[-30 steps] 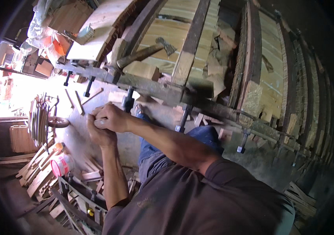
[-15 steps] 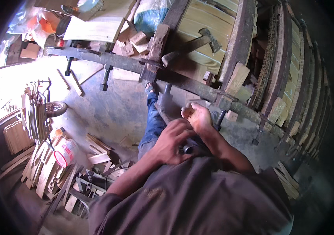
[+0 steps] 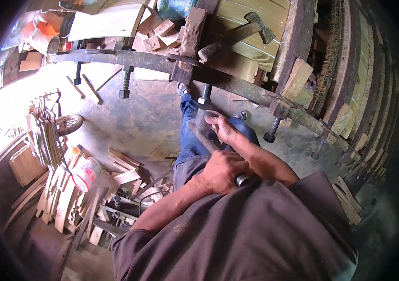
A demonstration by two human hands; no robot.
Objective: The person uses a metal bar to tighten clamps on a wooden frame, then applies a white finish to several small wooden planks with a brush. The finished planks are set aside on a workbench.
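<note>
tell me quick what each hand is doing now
left hand: closed around the handle end of a long tool
right hand: closed on the tool's upper part

Bright daylight is flooding in from the left, washing out the grey concrete floor [image 3: 129,117] there. Wood offcuts [image 3: 63,196] are lying in heaps at lower left, beside a white bucket [image 3: 86,173] and a small wheel [image 3: 70,124]. A long rusty iron clamp bar [image 3: 129,58] with bolts is running across the top, over stacked pale planks [image 3: 251,42]. A hammer [image 3: 237,35] is resting on them. The right side is fading into shadow.
</note>
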